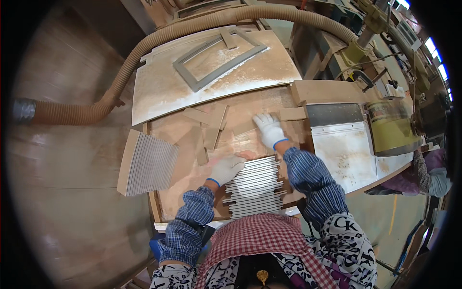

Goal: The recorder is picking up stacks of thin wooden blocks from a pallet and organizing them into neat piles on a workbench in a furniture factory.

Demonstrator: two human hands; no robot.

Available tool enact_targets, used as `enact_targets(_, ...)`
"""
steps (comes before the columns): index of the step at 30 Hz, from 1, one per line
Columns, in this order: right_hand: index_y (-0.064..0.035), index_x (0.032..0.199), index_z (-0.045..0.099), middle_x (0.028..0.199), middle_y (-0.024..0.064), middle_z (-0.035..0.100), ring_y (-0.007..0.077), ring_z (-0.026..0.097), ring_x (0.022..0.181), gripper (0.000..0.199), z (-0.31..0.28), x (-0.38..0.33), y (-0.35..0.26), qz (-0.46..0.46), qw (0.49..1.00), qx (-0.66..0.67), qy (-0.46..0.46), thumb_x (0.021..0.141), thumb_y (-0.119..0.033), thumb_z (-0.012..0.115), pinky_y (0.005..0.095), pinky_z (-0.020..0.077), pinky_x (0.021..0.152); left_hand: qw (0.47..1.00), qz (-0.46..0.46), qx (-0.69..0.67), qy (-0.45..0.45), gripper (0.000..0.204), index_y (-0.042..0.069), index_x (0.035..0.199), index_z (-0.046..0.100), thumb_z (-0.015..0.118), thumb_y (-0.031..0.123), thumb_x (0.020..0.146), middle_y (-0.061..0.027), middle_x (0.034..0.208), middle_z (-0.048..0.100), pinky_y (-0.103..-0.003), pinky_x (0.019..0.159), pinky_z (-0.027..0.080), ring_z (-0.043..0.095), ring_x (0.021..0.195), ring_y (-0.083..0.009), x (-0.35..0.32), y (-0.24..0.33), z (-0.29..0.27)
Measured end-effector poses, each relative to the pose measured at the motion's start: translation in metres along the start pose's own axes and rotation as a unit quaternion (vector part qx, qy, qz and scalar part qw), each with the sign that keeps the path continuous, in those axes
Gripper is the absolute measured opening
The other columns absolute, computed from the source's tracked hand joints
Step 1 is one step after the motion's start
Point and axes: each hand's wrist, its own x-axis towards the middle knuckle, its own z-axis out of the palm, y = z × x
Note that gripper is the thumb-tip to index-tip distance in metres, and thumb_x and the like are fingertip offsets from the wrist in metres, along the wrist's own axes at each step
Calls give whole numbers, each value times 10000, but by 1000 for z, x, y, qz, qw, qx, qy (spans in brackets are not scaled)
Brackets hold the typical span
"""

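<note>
My left hand (226, 170), in a white glove with a blue cuff, is at the far left corner of a row of narrow strips (255, 185). Its fingers are curled in at the end of the farthest strip, and the glove hides what they hold. The strips have pale, shiny edges and lie side by side close to my body, with uneven ends. Farther off, my right hand (269, 130), gloved the same way, reaches over the wooden table (185, 166) with fingers apart. A small flat brown block (292, 113) lies just right of its fingertips.
Loose brown boards (214, 127) lie left of my right hand. A neat stack of strips (150, 164) stands at the table's left edge. Behind, a grey frame (219, 58) rests on a dusty white panel (159, 91), with a ribbed hose (130, 62) around it. A yellow-green machine (392, 127) stands right.
</note>
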Motion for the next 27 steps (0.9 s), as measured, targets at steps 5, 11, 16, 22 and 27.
enact_targets(5,-127,1160,576,1117,121,589,334,538,1079,384,-10,23,-9,-27,984,-59,-166,784,-188,627,471,422,903,985,-74,-27,155,349,19,1150,615,580,267,907,-173,1038,638,-369,898,459,596,996,-316,-23,-6,15)
enact_targets(11,-90,1106,639,1083,161,633,358,589,1020,295,-12,-28,-8,-74,945,173,-267,895,-279,557,435,466,882,868,-189,-297,349,413,2,1210,569,530,313,942,-179,1127,609,-355,919,439,570,1036,-282,-33,1,11)
enact_targets(16,-92,1109,665,1133,179,640,366,589,1053,366,-39,-36,-28,-31,909,282,-305,942,-367,491,411,463,918,904,-163,-40,392,427,9,1221,546,596,285,899,-187,1208,557,-377,942,426,526,1115,-294,-40,-24,-2)
enact_targets(22,-114,1129,659,1137,173,636,372,588,1047,395,-41,0,-52,2,914,192,-358,917,-409,504,421,462,916,893,-132,235,359,615,59,1292,467,703,299,776,-170,1162,552,-448,902,441,527,1068,-351,24,-27,-52)
enact_targets(27,-131,1164,624,1109,176,638,375,595,1023,372,-11,30,-74,38,954,172,-242,891,-371,546,450,479,875,892,-297,221,260,634,46,1265,491,708,319,735,-182,1056,543,-460,862,465,541,1011,-373,42,-34,-53)
